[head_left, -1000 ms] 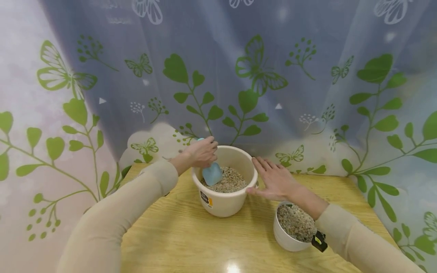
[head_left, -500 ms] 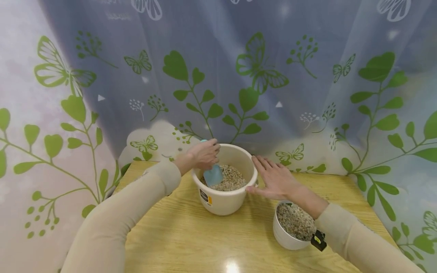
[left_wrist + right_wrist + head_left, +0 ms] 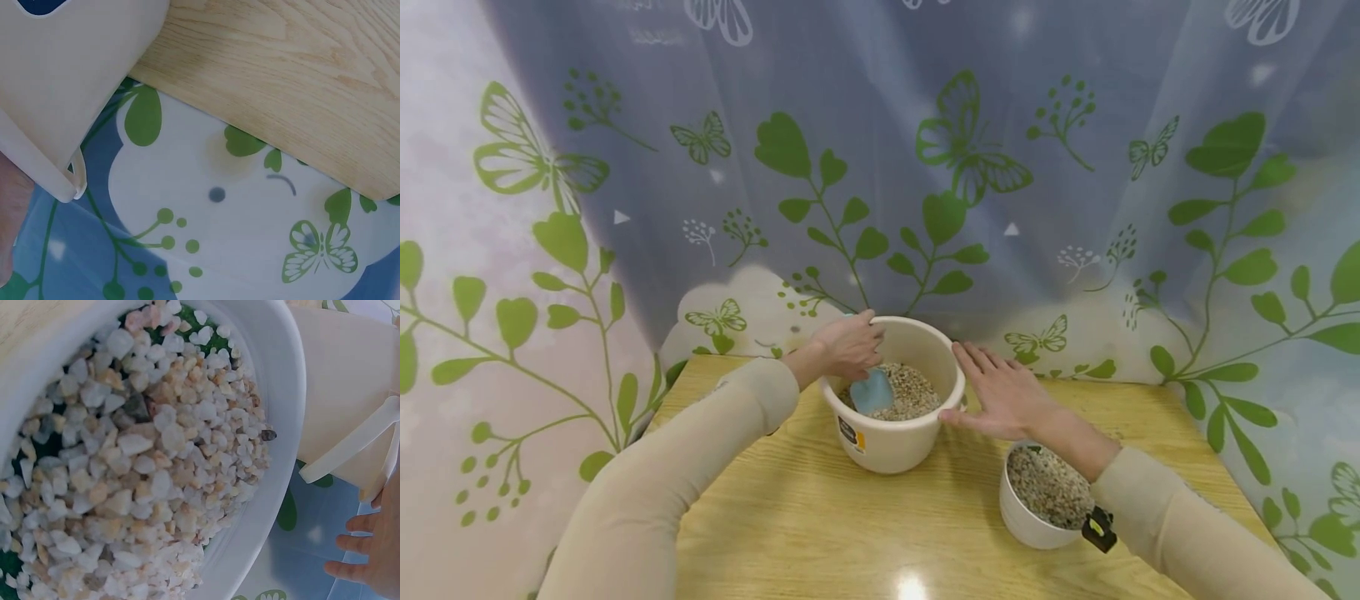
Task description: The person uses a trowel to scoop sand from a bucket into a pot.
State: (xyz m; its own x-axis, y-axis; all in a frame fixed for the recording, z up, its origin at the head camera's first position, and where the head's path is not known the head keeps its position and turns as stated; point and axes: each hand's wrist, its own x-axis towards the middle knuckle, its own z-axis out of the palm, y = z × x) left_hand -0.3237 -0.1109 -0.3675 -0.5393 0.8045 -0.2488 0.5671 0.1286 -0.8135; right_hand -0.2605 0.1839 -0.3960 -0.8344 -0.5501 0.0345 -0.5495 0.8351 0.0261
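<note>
In the head view my left hand [image 3: 848, 346] grips the handle of a light-blue scoop [image 3: 872, 393], over the left side of a cream bucket [image 3: 891, 446]. The scoop's blade lies tilted against the gravel [image 3: 913, 393] inside the bucket; most of the handle is hidden by the hand. My right hand [image 3: 1003, 396], fingers straight, rests against the bucket's right rim. The left wrist view catches just the edge of the left hand [image 3: 11, 215] beside the bucket [image 3: 69, 69]. At the right wrist view's edge, the right hand [image 3: 375, 544] has its fingers extended near the bucket handle [image 3: 350, 440].
A white pot [image 3: 1030, 533] heaped with small pale stones [image 3: 1051, 490] stands at the bucket's front right, below the right forearm. Both containers stand on a wooden table [image 3: 820, 533]. Behind it hangs a curtain [image 3: 880, 208] printed with leaves and butterflies.
The scoop's blade has shifted slightly right in the bucket, and its handle end has sunk lower behind the left hand. The right hand stays at the rim.
</note>
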